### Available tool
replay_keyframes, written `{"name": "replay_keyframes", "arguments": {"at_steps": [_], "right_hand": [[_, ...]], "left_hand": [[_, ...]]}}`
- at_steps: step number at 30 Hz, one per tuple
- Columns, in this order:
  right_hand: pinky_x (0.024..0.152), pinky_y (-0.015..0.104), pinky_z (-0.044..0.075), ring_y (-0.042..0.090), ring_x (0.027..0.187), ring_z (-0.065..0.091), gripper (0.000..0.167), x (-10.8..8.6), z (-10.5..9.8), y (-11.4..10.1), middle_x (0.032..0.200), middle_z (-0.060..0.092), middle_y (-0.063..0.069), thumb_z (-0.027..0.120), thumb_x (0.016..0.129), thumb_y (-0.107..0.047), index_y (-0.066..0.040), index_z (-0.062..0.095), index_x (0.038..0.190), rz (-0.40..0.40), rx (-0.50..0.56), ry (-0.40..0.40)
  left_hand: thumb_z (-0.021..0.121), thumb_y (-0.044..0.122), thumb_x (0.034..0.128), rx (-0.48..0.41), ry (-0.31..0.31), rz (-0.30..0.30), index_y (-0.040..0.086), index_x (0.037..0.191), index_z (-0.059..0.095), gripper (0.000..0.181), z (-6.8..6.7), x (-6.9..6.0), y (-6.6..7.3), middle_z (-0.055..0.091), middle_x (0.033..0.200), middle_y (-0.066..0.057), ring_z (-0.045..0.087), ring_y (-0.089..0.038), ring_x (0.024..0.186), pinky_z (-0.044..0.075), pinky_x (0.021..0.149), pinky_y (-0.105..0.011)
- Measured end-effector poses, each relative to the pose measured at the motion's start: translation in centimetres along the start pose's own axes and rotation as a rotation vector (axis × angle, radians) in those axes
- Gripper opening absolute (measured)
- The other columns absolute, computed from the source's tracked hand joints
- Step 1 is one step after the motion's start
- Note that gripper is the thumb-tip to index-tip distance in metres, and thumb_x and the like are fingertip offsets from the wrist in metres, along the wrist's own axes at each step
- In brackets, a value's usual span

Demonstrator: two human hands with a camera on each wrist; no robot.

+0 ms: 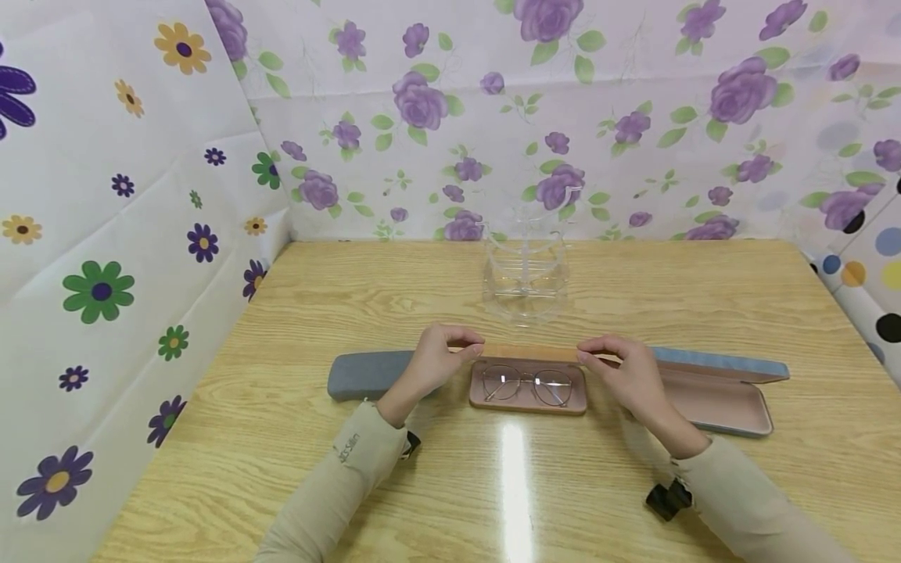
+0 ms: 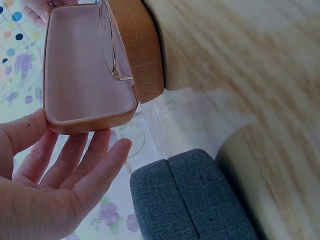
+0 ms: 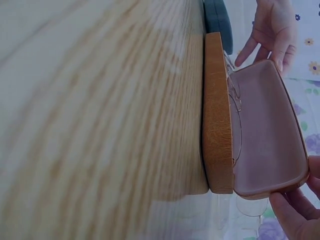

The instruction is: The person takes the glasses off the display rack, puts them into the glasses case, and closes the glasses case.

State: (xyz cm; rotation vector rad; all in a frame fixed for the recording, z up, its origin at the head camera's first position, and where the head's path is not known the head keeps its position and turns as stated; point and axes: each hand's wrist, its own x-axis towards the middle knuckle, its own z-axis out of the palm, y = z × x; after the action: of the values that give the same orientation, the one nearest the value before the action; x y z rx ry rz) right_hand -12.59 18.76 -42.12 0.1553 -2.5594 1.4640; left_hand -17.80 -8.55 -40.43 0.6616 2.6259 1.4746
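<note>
An orange-brown glasses case (image 1: 528,410) lies open on the table with its pink lining showing. Thin-framed eyeglasses (image 1: 526,383) rest in its base. My left hand (image 1: 438,360) holds the left end of the raised lid (image 2: 82,65), thumb at the rim and fingers behind it. At the lid's other end my right hand (image 1: 629,375) pinches the corner between thumb and fingers. A grey-blue glasses case (image 1: 369,374), closed, lies beside my left hand. Beside the right hand stands a blue glasses case (image 1: 725,403) with its lid up and no glasses visible inside.
Behind the cases stands a clear display rack (image 1: 524,289) with another pair of glasses on it. The wooden table (image 1: 281,469) meets flower-printed sheets (image 1: 422,172) at the back and left, and a dotted sheet (image 1: 873,274) at the right.
</note>
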Motion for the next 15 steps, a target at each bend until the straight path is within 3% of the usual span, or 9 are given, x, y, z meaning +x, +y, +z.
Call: {"name": "replay_keyframes", "arguments": {"at_steps": [9,15], "right_hand": [[0.077,0.029,0.051,0.026,0.094,0.059,0.015,-0.26,0.03,0.03,0.094,0.066,0.014,0.066,0.084,-0.01,-0.001,0.069,0.094,0.019,0.003,-0.003],[0.077,0.028,0.051,0.026,0.095,0.059,0.015,-0.44,-0.11,-0.09,0.097,0.066,0.014,0.066,0.084,-0.01,-0.001,0.069,0.095,0.011,0.027,-0.021]], "left_hand": [[0.066,0.005,0.0826,0.022,0.005,0.036,0.003,0.088,0.071,0.008,0.15,-0.11,-0.24,0.068,0.09,-0.007,0.063,-0.019,0.087,0.05,0.075,-0.027],[0.067,0.005,0.0819,-0.004,-0.002,0.014,0.003,0.088,0.071,0.008,0.15,-0.15,-0.15,0.068,0.09,-0.007,0.062,-0.019,0.088,0.05,0.075,-0.028]]}}
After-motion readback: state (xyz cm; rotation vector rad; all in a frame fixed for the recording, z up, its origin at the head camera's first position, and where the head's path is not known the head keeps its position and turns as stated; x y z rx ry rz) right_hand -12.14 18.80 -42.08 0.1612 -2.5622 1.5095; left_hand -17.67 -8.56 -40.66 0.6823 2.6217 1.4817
